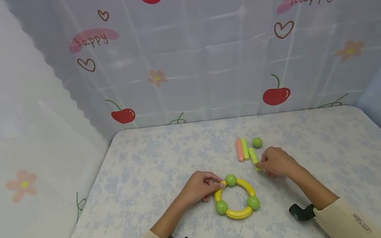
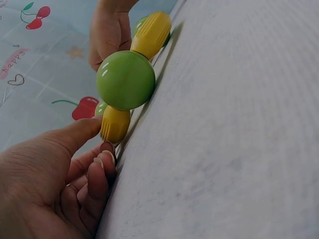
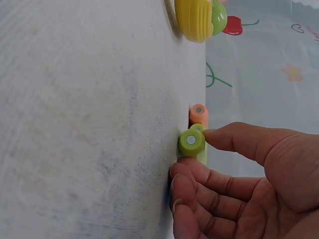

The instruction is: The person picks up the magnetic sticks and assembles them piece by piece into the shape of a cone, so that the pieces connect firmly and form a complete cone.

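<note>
On the table lies a ring of three yellow curved bars and three green balls. My left hand [image 1: 199,186] pinches the ring's upper-left yellow curved bar [image 2: 114,125] between thumb and fingers, beside a green ball [image 2: 126,80]. Right of the ring, my right hand [image 1: 277,162] pinches the near end of a light-green magnetic rod [image 3: 191,142]; a round grey disc shows in that end. Close to this rod lie a second light-green rod [image 1: 245,149] and an orange rod [image 1: 240,150], side by side. A loose green ball [image 1: 257,142] sits just beyond the right hand.
The table [image 1: 145,165] wears a pale blue floral cover. A curtain [image 1: 201,49] printed with cherries and hearts hangs behind its far edge, with more sheeting at both sides. Black wrist cameras are strapped at both sleeves.
</note>
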A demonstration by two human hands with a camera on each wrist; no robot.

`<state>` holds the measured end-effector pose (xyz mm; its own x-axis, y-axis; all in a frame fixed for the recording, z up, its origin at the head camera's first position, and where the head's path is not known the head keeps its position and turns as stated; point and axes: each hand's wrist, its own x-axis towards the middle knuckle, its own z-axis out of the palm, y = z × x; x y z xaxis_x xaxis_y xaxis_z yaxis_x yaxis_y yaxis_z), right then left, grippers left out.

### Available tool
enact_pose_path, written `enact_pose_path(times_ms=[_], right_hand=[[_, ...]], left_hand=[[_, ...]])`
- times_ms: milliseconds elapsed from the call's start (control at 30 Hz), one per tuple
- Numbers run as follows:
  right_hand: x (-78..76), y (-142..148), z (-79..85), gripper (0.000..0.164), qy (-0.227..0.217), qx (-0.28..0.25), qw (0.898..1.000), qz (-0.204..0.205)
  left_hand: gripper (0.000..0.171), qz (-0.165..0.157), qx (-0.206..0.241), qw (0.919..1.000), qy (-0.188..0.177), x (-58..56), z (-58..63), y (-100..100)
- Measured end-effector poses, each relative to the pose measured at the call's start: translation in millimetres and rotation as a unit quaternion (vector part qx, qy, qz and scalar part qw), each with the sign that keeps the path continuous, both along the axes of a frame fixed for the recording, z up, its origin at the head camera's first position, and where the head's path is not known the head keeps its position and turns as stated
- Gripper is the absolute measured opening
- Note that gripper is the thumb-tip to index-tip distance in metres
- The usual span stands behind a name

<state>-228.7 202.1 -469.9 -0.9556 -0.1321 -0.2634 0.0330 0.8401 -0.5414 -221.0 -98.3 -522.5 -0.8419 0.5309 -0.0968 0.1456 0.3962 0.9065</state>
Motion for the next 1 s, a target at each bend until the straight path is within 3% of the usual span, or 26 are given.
enact_pose_path(times_ms=[367, 667, 1000], right_hand=[[-14.0, -2.5, -2.5, 0.039, -0.006, -0.01, 1.0, 0.002], [-4.3, 6.5, 7.7, 0.031, 0.012, -0.028, 1.0, 0.007], [2.9, -7.7, 24.3, 0.018, 0.032, -0.073, 0.997, 0.021]], left_hand=[[0.02, 0.003, -0.004, 1.0, 0.008, -2.3, 0.7, -2.3], [0.02, -0.001, 0.002, 1.0, 0.001, -0.9, 0.4, -0.3], [0.019, 0.008, -0.004, 1.0, 0.003, -0.4, 0.9, 0.4]])
